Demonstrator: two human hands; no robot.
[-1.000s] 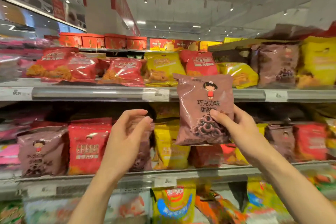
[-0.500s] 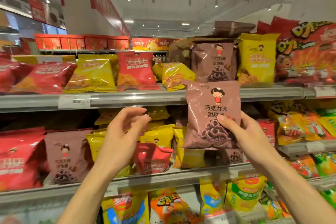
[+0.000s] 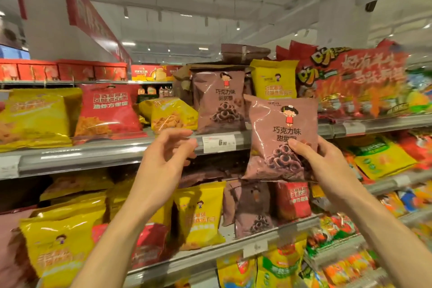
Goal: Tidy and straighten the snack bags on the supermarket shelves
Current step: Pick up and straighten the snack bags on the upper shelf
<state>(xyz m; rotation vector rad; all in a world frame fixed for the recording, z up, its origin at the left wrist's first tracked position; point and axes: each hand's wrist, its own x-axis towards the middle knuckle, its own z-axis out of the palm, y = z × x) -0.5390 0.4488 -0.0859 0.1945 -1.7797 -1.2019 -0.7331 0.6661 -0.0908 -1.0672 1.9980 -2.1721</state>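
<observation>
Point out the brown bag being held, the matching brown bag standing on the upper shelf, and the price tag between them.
held brown bag point(image 3: 284, 124), head view, printed front panel.
brown bag on the shelf point(image 3: 218, 100), head view, middle of its front.
price tag point(image 3: 218, 143), head view, centre of the white label.

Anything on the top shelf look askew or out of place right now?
Yes. A yellow snack bag lies tipped over on the top shelf between the upright red bag and brown bag. Another brown bag lies flat on top of the row.
</observation>
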